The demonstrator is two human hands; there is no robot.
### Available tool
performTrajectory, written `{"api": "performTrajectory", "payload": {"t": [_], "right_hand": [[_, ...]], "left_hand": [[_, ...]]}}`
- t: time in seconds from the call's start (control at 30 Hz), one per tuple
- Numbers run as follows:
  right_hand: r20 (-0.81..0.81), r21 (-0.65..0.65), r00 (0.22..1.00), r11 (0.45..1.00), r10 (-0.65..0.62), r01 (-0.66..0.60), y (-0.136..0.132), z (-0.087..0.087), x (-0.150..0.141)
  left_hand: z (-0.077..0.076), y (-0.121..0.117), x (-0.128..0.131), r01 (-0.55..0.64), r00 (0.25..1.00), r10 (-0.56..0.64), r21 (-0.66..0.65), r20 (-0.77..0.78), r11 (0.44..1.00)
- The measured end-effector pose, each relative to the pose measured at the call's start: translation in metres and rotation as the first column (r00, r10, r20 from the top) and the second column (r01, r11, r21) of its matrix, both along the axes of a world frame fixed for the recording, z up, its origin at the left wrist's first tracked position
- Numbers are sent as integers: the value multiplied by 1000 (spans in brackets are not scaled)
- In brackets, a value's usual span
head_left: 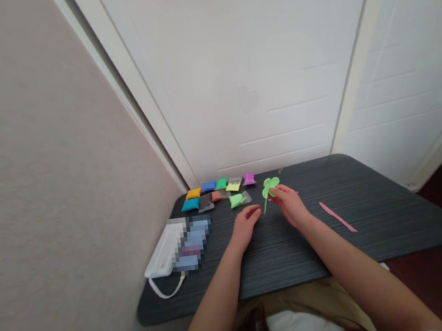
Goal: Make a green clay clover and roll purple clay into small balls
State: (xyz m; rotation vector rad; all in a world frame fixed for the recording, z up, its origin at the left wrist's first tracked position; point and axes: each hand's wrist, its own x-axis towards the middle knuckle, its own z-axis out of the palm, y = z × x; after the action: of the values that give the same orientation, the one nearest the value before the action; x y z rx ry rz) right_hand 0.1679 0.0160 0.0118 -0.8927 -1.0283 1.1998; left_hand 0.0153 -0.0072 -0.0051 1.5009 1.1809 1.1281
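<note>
A light green four-leaf clover (270,183) with a thin stem hanging down is held up over the table, pinched at its leaves between the thumb and fingers of my right hand (290,205). Just left of the stem, my left hand (247,227) rests low over the tabletop, loosely curved, its thumb a little apart from the fingers and nothing visible in it. Behind my left hand lies an opened clear packet of light green modelling clay (236,200). A pink modelling knife (338,217) lies to the right of my right forearm.
The dark table (387,204) stands against a white panelled door (273,62). Several coloured clay packets, among them a purple one (249,178) and a teal one (191,204), line its back left. Nearer are a white flat object (167,250), a blurred-out item (194,244) and a white cable (167,296).
</note>
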Motion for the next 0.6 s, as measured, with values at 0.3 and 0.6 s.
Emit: {"api": "performTrajectory", "payload": {"t": [0.3, 0.6], "right_hand": [[253, 41, 936, 969, -246, 244, 44, 44, 113], [537, -139, 820, 938, -198, 318, 60, 23, 219]], "left_hand": [[-2, 3, -4, -34, 998, 36, 38, -49, 999], [-2, 1, 2, -37, 978, 52, 79, -200, 996]]}}
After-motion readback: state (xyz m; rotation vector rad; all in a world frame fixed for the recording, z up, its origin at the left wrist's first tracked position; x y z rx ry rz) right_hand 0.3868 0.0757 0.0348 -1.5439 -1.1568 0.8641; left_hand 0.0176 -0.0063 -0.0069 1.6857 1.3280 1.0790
